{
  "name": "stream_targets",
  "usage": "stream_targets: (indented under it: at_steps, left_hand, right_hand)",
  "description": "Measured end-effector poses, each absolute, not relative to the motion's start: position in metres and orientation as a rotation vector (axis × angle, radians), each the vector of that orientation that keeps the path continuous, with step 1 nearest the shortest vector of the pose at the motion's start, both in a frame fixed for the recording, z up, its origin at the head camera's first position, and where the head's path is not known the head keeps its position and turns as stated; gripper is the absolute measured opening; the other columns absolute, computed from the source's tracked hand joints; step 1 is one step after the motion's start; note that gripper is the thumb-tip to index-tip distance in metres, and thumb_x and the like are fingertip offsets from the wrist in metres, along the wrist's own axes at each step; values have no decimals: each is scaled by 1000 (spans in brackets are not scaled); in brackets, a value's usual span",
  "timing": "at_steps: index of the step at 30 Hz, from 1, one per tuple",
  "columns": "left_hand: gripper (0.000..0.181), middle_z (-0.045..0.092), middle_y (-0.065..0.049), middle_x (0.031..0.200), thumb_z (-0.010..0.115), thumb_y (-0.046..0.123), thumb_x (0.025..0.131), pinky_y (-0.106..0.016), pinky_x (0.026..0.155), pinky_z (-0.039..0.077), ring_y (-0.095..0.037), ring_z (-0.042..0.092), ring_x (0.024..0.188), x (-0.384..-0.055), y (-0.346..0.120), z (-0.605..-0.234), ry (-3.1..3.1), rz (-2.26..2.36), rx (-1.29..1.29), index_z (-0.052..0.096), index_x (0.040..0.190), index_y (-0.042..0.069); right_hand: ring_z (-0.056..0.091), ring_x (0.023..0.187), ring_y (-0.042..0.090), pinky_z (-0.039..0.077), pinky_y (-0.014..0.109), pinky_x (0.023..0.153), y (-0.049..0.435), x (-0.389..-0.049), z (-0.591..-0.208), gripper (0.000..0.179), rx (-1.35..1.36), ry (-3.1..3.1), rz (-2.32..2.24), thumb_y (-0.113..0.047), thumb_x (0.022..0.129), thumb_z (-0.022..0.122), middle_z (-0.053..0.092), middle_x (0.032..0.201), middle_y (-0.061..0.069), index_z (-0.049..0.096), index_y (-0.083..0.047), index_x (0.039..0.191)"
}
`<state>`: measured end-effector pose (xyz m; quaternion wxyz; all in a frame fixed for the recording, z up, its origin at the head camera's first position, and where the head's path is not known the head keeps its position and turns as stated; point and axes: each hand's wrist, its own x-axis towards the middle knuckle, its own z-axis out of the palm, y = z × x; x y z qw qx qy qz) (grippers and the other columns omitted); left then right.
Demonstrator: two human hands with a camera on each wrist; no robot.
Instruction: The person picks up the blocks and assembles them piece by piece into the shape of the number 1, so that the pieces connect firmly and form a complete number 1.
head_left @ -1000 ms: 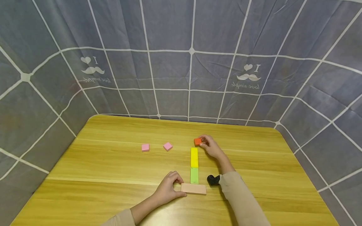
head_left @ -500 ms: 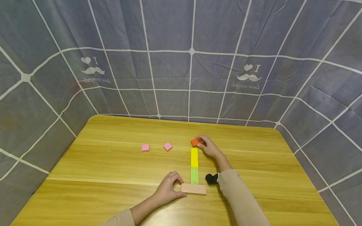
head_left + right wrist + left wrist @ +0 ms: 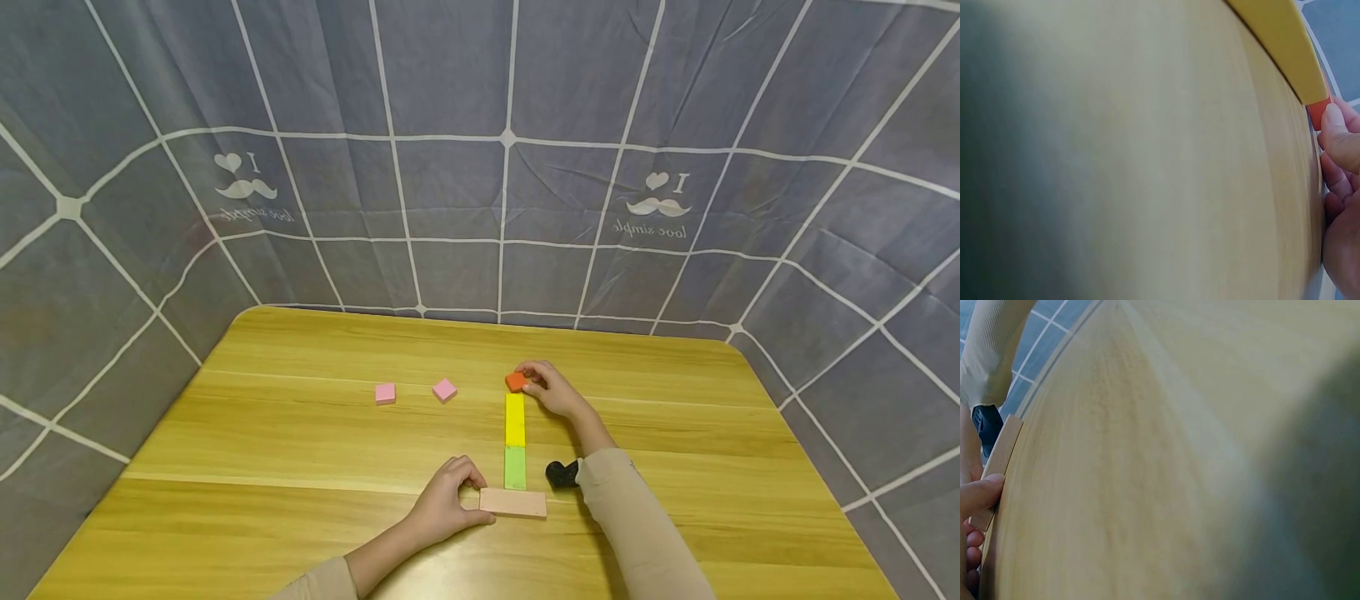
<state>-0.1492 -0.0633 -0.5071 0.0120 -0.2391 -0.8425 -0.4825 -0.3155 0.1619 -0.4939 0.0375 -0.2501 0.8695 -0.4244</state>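
Observation:
In the head view my right hand [image 3: 552, 388] pinches a small orange block [image 3: 515, 382] between thumb and fingers, just beyond the far end of a yellow block [image 3: 515, 420]. A light green block [image 3: 515, 467] continues the row toward me. Across its near end lies a pale wooden block [image 3: 513, 502], whose left end my left hand [image 3: 447, 505] holds between thumb and fingers. The left wrist view shows the thumb [image 3: 984, 490] on this pale block [image 3: 1001, 450]. From the right wrist, the orange block [image 3: 1317, 114] appears close against the yellow one [image 3: 1285, 44].
Two pink square blocks [image 3: 386, 393] [image 3: 445, 390] lie left of the row on the wooden table [image 3: 300, 433]. A black device [image 3: 562, 475] sits at the right sleeve's cuff. Grey checked curtain [image 3: 450, 183] surrounds the table's back and sides.
My right hand has brought the orange block a little left and nearer, into line with the yellow block. The left hand and pale block have stayed in place.

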Motion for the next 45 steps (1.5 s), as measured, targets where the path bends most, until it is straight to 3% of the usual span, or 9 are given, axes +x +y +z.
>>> stream_targets:
  at_steps: [35,45]
  left_hand:
    - [37,55,6,84,85,20,61,-23,74,42,-9,44,82,-149,-64,-507,-2635,-1497,-752,57,84,13]
    - [40,51,10,86,84,25,61,-25,76,42,-8,43,84,-148,-64,-507,-2668,-1406,-754,56,87,14]
  right_hand:
    - [43,93,26,38,40,85,166,-314,-494,28,-818,2633,-1270,-3,91,52,49,106,15,55,-1,119]
    - [44,94,26,37,40,85,165,-314,-493,28,-787,2635,-1268,-4,90,53,49,106,14,55,-2,119]
